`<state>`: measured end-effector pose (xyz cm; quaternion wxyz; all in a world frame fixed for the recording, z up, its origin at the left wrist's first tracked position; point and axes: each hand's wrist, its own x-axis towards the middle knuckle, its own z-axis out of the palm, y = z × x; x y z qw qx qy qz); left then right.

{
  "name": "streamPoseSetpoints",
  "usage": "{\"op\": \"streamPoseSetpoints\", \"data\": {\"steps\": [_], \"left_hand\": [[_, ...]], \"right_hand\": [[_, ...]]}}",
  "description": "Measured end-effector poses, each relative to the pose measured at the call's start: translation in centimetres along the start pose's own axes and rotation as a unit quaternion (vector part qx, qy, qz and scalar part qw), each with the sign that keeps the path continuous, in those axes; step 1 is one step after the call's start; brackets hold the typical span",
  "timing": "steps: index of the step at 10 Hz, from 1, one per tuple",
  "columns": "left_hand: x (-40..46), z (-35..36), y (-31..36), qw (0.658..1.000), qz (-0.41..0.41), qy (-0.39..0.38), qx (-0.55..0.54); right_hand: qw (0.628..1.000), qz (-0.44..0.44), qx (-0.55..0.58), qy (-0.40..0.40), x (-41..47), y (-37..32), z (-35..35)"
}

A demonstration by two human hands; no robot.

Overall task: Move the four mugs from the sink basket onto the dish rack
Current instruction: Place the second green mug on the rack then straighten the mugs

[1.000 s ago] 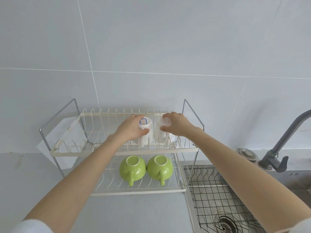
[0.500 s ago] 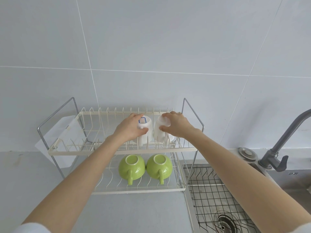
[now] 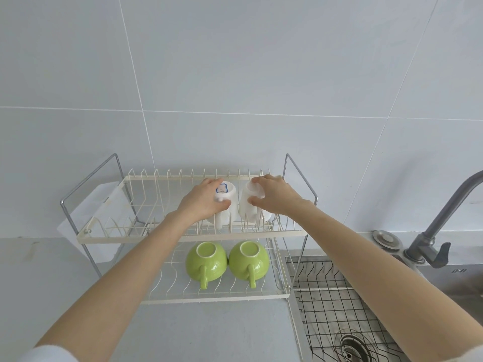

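Head view: pale tiled wall (image 3: 235, 74), grey counter (image 3: 209, 330). On the dish rack (image 3: 190, 239) top tier, left hand (image 3: 202, 202) fingers wrap one white mug (image 3: 226, 202); right hand (image 3: 271, 197) fingers curl over the other white mug (image 3: 249, 205). Two green mugs (image 3: 206, 259) sit inverted on the tier below. Sink basket (image 3: 337, 304) lies right of the rack.

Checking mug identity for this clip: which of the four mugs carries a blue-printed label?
The white mug under the left hand, on the upper tier. The other white mug and both green mugs show none.
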<state>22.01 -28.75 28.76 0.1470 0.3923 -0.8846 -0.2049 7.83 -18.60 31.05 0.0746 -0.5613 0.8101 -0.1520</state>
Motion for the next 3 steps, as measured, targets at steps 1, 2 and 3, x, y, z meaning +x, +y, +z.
{"op": "streamPoseSetpoints", "data": {"steps": [1, 2, 3], "left_hand": [[0.20, -0.22, -0.06, 1.000, -0.007, -0.018, 0.006], [0.14, -0.53, -0.03, 0.999, -0.015, -0.026, 0.014], [0.10, -1.19, 0.14, 0.999, -0.018, -0.021, 0.017]], "right_hand": [[0.999, -0.005, -0.021, -0.030, -0.12, -0.02, -0.48], [0.998, -0.006, -0.042, -0.040, -0.33, -0.39, -0.76], [0.997, -0.016, -0.068, -0.038, -0.47, -0.60, -1.11]]}}
